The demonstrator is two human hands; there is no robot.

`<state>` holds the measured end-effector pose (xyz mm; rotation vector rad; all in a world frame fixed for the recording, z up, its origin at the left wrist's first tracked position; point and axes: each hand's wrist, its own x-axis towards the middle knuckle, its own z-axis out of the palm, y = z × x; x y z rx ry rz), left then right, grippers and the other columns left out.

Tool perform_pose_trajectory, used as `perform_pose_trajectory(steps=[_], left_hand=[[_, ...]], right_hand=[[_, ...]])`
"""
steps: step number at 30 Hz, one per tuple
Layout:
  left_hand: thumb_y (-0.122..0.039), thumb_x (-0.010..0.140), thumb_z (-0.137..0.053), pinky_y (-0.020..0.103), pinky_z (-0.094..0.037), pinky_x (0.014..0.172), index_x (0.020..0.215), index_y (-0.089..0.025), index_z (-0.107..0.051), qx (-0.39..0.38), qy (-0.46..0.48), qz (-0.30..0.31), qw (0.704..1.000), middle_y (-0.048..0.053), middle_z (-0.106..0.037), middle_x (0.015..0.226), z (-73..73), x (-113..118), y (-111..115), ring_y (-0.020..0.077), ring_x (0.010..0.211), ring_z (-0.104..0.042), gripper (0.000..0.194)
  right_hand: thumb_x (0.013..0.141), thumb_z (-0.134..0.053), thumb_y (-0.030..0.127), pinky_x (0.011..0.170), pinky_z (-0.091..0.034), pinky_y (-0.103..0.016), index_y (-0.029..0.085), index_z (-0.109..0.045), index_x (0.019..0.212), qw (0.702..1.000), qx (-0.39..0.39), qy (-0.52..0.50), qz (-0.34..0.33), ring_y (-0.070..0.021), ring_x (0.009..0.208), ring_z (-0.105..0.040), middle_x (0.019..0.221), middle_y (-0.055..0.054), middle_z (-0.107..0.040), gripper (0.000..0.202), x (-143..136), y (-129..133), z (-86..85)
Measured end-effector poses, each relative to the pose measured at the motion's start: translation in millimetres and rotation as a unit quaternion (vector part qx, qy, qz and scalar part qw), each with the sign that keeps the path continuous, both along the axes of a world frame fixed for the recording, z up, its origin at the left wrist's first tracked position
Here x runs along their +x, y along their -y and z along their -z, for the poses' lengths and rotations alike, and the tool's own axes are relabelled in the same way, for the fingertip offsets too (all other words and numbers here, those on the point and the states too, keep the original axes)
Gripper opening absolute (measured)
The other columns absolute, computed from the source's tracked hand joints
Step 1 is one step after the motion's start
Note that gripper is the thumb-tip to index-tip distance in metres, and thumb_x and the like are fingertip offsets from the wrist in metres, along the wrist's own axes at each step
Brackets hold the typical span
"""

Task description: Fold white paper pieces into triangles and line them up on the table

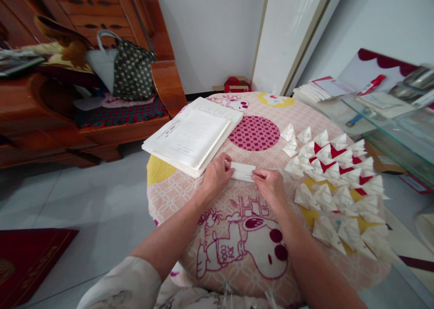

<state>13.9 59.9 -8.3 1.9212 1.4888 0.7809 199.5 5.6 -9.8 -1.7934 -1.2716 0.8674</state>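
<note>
A small folded strip of white paper (242,171) lies flat on the cloth-covered round table (217,200) between my two hands. My left hand (219,171) pinches its left end, fingers bent. At the right end, my right hand (269,182) grips the paper between thumb and fingers. Just beyond my left hand is a stack of white printed paper sheets (193,135). Several folded white paper pieces with pointed tips (339,164) stand in rows on the right side of the table, beside my right forearm.
A wooden bench (162,74) with a patterned bag (132,69) stands at the left. On the right, a glass-topped surface (389,119) carries papers and a red marker (373,84). A dark red board-like object (34,259) lies at the lower left.
</note>
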Motion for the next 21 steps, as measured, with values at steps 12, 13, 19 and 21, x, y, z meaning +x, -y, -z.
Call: perform_pose_trajectory(steps=[12,13,19,21], left_hand=[[-0.012,0.078,-0.066,0.025,-0.043,0.064,0.097,-0.02,-0.058,-0.019,-0.006,-0.008,1.0,-0.004,-0.066,0.071,-2.5,2.2,-2.2,0.0136,0.066,-0.061,0.022],[-0.012,0.078,-0.066,0.025,-0.043,0.064,0.098,-0.019,-0.058,-0.018,-0.004,-0.007,1.0,-0.004,-0.066,0.071,-2.4,2.2,-2.4,0.0136,0.066,-0.062,0.022],[-0.013,0.078,-0.067,0.025,-0.043,0.064,0.097,-0.02,-0.059,-0.017,-0.005,-0.013,1.0,-0.004,-0.067,0.071,-0.5,2.2,-3.2,0.014,0.066,-0.062,0.022],[-0.013,0.078,-0.067,0.025,-0.043,0.064,0.096,-0.019,-0.06,-0.015,-0.004,-0.013,1.0,-0.004,-0.066,0.071,-0.2,2.2,-3.4,0.0137,0.065,-0.062,0.021]], right_hand=[[0.08,-0.063,0.027,0.055,-0.053,-0.026,0.012,-0.077,0.11,0.999,-0.034,0.014,-0.002,-0.0191,0.059,-0.071,0.089,-0.008,-0.079,0.036,-1.3,-0.1,-3.7],[0.08,-0.063,0.027,0.055,-0.053,-0.026,0.012,-0.077,0.111,0.999,-0.033,0.015,-0.002,-0.0192,0.059,-0.071,0.089,-0.008,-0.079,0.037,-1.3,0.0,-3.9],[0.081,-0.064,0.025,0.053,-0.053,-0.026,0.012,-0.077,0.111,0.999,-0.032,0.009,0.001,-0.0191,0.058,-0.071,0.088,-0.008,-0.079,0.036,-1.3,-0.6,-3.7],[0.08,-0.064,0.024,0.053,-0.053,-0.025,0.011,-0.077,0.11,0.999,-0.032,0.012,0.002,-0.0187,0.058,-0.071,0.088,-0.008,-0.079,0.035,-1.8,-0.9,-4.5]])
